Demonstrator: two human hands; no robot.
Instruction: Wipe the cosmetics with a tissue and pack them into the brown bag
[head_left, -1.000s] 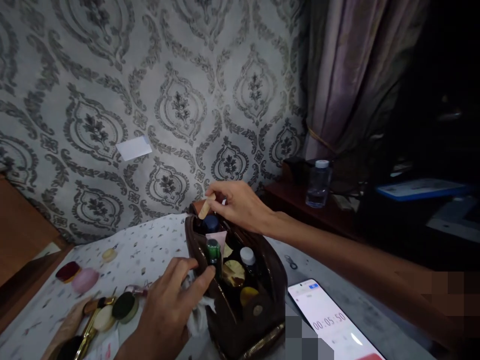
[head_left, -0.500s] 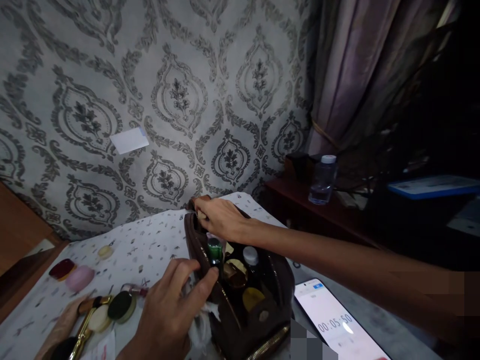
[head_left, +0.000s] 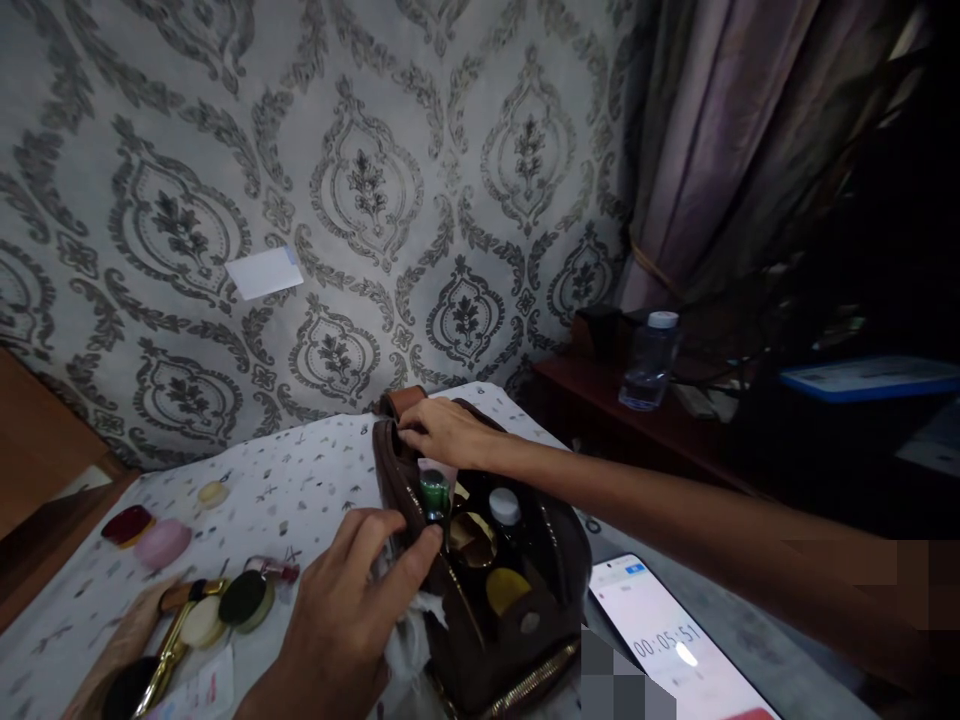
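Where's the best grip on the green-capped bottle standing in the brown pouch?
Take the green-capped bottle by its cap, from straight above. It stands upright near the rim of the brown pouch, body sunk among other items, so probably only the cap is free. The left hand already crowds its near side.

Glossy brown leather pouch [head_left: 517, 640], speckled matt tablecloth [head_left: 300, 480]

Home bedroom or dressing corner: damask wallpaper [head_left: 360, 200] behind hands, tied curtain [head_left: 712, 150] to right, cosmetics [head_left: 225, 600] scattered on cloth-covered table [head_left: 300, 480] left of grip.
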